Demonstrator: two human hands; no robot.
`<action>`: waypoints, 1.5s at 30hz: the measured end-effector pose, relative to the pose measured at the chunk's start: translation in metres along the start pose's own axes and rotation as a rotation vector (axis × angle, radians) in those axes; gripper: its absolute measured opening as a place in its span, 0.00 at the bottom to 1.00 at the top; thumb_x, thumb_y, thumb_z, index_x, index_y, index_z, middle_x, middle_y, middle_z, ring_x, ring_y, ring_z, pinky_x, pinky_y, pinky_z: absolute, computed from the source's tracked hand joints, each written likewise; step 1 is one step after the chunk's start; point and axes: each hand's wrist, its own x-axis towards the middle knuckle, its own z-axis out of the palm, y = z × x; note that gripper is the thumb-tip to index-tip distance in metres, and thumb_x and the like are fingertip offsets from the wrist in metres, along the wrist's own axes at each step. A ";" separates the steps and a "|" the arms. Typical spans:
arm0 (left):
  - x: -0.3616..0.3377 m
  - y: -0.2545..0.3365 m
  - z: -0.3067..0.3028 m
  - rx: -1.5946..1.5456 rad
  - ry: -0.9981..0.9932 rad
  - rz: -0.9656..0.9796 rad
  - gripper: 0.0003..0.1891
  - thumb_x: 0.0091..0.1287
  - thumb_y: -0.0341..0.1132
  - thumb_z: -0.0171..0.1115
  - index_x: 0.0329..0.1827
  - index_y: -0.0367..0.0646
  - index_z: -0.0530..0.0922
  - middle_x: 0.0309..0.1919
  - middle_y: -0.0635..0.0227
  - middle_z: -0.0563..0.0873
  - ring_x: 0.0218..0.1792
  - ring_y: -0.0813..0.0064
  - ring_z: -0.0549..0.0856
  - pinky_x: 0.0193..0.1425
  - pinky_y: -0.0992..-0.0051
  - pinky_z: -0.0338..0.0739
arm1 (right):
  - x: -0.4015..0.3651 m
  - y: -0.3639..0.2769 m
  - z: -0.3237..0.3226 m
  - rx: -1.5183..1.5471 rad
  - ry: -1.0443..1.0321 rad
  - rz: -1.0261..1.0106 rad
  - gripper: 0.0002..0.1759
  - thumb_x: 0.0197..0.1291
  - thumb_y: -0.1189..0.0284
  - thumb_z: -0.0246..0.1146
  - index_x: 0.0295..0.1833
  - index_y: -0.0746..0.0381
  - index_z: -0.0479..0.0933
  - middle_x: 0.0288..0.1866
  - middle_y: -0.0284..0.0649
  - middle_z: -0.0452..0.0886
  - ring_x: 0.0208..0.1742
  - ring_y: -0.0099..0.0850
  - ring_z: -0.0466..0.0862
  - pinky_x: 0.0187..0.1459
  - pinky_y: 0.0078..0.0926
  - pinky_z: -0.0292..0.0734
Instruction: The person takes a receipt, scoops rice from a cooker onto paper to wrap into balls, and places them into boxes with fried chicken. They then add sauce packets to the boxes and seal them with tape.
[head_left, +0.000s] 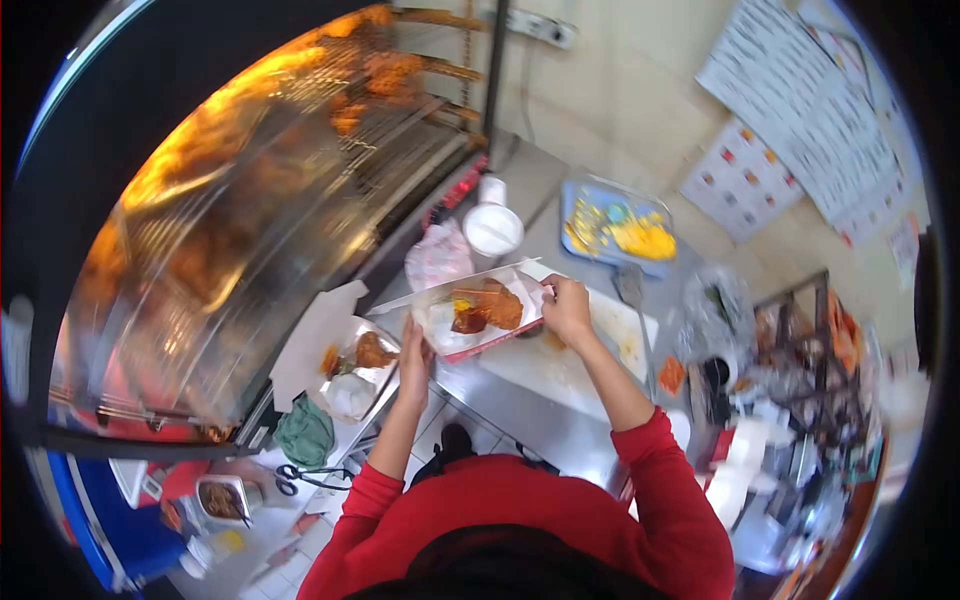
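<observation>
In front of my body I hold an open white takeaway box (436, 326) with a red printed side. Its lid stands raised along the far edge. Pieces of browned fried chicken (505, 308) lie inside, with something yellow beside them. My right hand (567, 308) pinches the box's right end. At its left end, my left hand (414, 358) grips the side, fingers partly hidden. Left of that hand sits a second open box (305, 345) with chicken (374, 350) and a round white item (349, 394). Beneath the held box is a white cutting board (585, 375), stained.
A lit glass-fronted display cabinet (270, 220) fills the left. Behind stand a white container (492, 232) and a blue tray (590, 248) of yellow food. A green cloth (304, 433) and black scissors (290, 478) lie lower left. A cluttered rack (825, 340) stands right.
</observation>
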 end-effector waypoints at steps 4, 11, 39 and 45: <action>-0.025 -0.007 0.031 0.110 -0.118 0.054 0.29 0.72 0.41 0.46 0.73 0.39 0.53 0.71 0.59 0.60 0.69 0.68 0.61 0.71 0.72 0.54 | -0.109 0.000 -0.044 0.089 0.157 0.138 0.07 0.49 0.80 0.57 0.35 0.65 0.79 0.25 0.54 0.79 0.30 0.55 0.80 0.35 0.46 0.74; -0.092 -0.086 0.025 0.280 -0.241 -0.001 0.23 0.75 0.37 0.42 0.68 0.32 0.60 0.66 0.56 0.66 0.66 0.67 0.66 0.70 0.71 0.56 | -0.268 0.041 -0.050 0.201 0.192 0.560 0.10 0.52 0.75 0.59 0.39 0.66 0.80 0.27 0.55 0.80 0.30 0.51 0.81 0.35 0.45 0.75; -0.070 -0.083 0.084 0.357 -0.593 0.118 0.19 0.74 0.48 0.43 0.53 0.43 0.72 0.42 0.67 0.77 0.47 0.73 0.75 0.53 0.75 0.67 | -0.219 0.075 -0.011 0.993 0.634 0.264 0.16 0.70 0.69 0.49 0.58 0.67 0.67 0.43 0.39 0.76 0.47 0.26 0.75 0.53 0.23 0.67; -0.055 -0.031 0.095 0.726 -0.879 0.511 0.08 0.63 0.24 0.58 0.43 0.31 0.81 0.40 0.59 0.84 0.42 0.70 0.82 0.49 0.74 0.73 | -0.218 0.072 -0.043 0.827 0.385 0.192 0.16 0.63 0.77 0.51 0.54 0.62 0.76 0.46 0.43 0.82 0.36 0.34 0.82 0.41 0.26 0.75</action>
